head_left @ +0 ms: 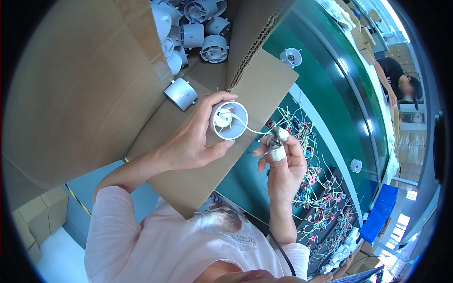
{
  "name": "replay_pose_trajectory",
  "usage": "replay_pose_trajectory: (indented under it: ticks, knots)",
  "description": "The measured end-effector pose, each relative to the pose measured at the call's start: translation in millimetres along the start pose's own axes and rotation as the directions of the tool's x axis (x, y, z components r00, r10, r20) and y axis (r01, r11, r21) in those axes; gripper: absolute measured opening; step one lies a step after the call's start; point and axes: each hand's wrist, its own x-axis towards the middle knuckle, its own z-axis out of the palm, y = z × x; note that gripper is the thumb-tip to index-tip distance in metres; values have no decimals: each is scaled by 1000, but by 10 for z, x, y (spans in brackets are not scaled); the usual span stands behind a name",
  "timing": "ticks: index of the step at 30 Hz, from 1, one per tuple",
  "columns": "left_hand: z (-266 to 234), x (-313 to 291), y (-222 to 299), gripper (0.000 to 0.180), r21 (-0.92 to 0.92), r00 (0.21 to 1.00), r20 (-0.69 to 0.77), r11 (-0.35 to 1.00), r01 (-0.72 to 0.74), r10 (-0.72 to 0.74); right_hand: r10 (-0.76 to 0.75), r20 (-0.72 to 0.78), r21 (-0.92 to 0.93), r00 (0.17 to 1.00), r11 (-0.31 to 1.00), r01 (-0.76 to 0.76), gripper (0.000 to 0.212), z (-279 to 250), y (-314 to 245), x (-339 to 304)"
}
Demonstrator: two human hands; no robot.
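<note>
My left hand (191,144) grips a short white plastic fan housing (224,118) by its outer wall, the open round end facing up. Inside it sits a hub on thin spokes. A pale thin wire (253,130) runs out of the housing to my right hand (288,170). The thumb and a finger of that hand, wrapped in dirty white finger covers (276,153), pinch the wire; its end is hidden between them. Below both hands spreads a cardboard box flap (207,174).
A deep cardboard box (85,94) on the left holds several white housings (193,35), with one lying apart (180,93). To the right, a tangle of small wired parts (314,179) lies beside a green conveyor belt (325,89) carrying housings. Another person (398,78) stands across it.
</note>
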Motion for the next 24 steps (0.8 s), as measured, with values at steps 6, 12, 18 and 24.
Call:
replay_pose_trajectory:
  ticks: [6, 12, 18, 24]
  knots:
    - [2, 20, 30, 71, 56, 999, -32, 998, 5, -3, -88, -6, -189, 996, 978, 86, 32, 20, -50, -117]
    - [-11, 36, 1, 68, 73, 997, -73, 997, -31, 37, -42, 11, -242, 999, 969, 43, 34, 132, -94, -162]
    - [-22, 48, 13, 64, 122, 994, -82, 991, -60, 70, -165, 32, -506, 986, 848, 158, 36, 59, -59, -186]
    - [-29, 52, 28, 64, 125, 994, -81, 990, -60, 70, -345, 114, -682, 932, 655, 326, 36, 145, -143, -49]
